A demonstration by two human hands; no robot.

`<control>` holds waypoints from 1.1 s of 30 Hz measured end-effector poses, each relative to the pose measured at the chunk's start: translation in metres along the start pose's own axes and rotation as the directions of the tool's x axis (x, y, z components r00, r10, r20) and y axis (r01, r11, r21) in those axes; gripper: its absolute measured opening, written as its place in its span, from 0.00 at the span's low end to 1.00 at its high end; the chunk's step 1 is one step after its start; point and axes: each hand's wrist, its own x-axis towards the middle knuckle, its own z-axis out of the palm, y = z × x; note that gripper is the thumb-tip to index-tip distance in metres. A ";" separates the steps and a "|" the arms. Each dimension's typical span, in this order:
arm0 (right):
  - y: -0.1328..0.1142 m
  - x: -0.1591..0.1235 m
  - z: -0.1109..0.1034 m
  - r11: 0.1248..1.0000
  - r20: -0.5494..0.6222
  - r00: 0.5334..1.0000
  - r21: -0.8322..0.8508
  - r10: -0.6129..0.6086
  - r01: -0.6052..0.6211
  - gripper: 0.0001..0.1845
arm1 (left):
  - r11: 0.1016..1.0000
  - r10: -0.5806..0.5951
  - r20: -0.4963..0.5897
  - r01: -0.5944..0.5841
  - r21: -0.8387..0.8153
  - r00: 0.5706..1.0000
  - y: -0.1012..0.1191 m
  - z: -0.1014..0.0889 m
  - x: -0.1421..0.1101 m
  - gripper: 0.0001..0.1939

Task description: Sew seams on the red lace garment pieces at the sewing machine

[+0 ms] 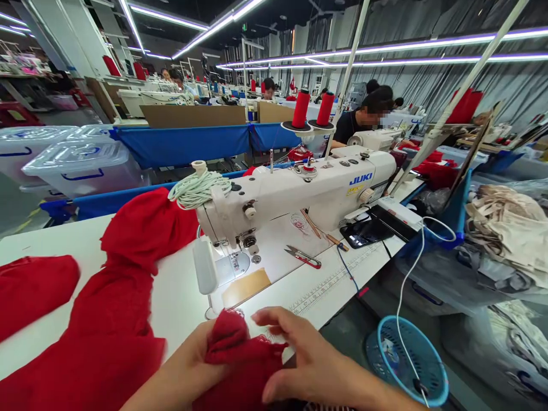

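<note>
My left hand is closed on a piece of red fabric with a frayed, folded upper edge, at the table's front edge. At the fabric's right side, my right hand has thumb and fingers spread apart. Its thumb is close to the cloth, and whether it touches is hard to tell. Just beyond stands a white sewing machine, with its needle area above a metal plate. More red fabric lies in a long heap left of the machine, and a separate red piece is at the far left.
Red-handled thread snips, wooden-handled tools and a black phone lie on the white table. A white cable hangs into a blue basket at right. Lidded plastic bins stand left; a person sits beyond.
</note>
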 end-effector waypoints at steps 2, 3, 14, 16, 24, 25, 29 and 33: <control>-0.001 0.012 0.014 0.997 0.011 0.997 0.042 0.071 -0.072 0.33 | 1.000 0.008 0.013 -0.009 0.022 1.000 0.008 0.004 0.001 0.10; -0.001 0.018 0.017 0.994 0.000 0.995 0.054 0.096 -0.096 0.28 | 1.000 0.004 -0.009 -0.004 0.019 1.000 0.011 0.005 0.000 0.11; 0.003 0.049 0.000 0.682 -0.087 0.947 0.715 0.309 -0.156 0.10 | 0.824 -0.157 -0.150 0.046 -0.564 0.976 0.017 -0.008 -0.004 0.11; 0.005 0.054 0.004 0.636 -0.123 0.935 0.762 0.332 -0.126 0.13 | 0.777 -0.170 -0.186 0.016 -0.629 0.968 0.017 -0.008 -0.003 0.10; 0.010 0.058 0.005 0.612 -0.130 0.954 0.788 0.270 -0.066 0.17 | 0.665 -0.131 -0.229 -0.086 -0.742 0.965 0.020 -0.008 -0.002 0.08; 0.009 0.057 0.005 0.640 -0.083 0.968 0.763 0.237 -0.091 0.19 | 0.664 -0.124 -0.221 -0.085 -0.743 0.967 0.021 -0.007 -0.002 0.08; 0.006 0.055 0.007 0.691 -0.019 0.974 0.708 0.228 -0.148 0.21 | 0.619 -0.116 -0.110 -0.015 -0.786 0.987 0.025 -0.008 -0.002 0.17; 0.008 0.056 0.007 0.651 -0.113 0.952 0.752 0.285 -0.106 0.19 | 0.596 -0.065 -0.045 0.003 -0.803 0.997 0.025 -0.012 -0.003 0.30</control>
